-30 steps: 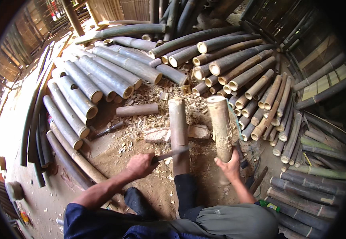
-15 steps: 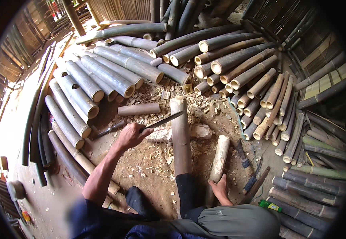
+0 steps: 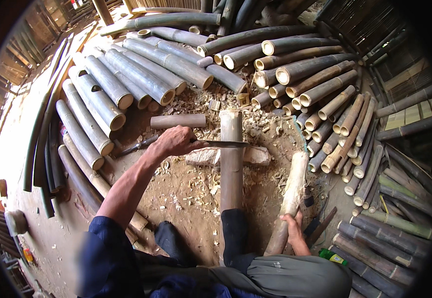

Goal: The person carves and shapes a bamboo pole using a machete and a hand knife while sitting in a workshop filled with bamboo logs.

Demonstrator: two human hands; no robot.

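My left hand [image 3: 178,141] is closed round the handle of a long knife [image 3: 226,144]. Its blade points right and lies level across a bamboo section [image 3: 231,181], apparently touching it below the cut far end. That bamboo rests over a pale wood block [image 3: 203,157]; its near end runs under my dark-socked foot [image 3: 235,231]. My right hand [image 3: 295,231] grips a rough pale wooden club [image 3: 292,191] low down, its thick end tilted up and slightly right. Wood shavings lie around the block.
Bamboo poles [image 3: 169,64] are stacked in an arc at the back, with more bamboo [image 3: 390,253] at the right. A short brown bamboo piece [image 3: 178,121] and another long-bladed tool [image 3: 139,146] lie left of the block. Dark-handled blades [image 3: 320,224] and a green bottle [image 3: 332,256] sit near my right hand.
My left hand has moved right, and the knife has turned from slanting upward to level across the bamboo. My right hand has raised the club up and to the right.
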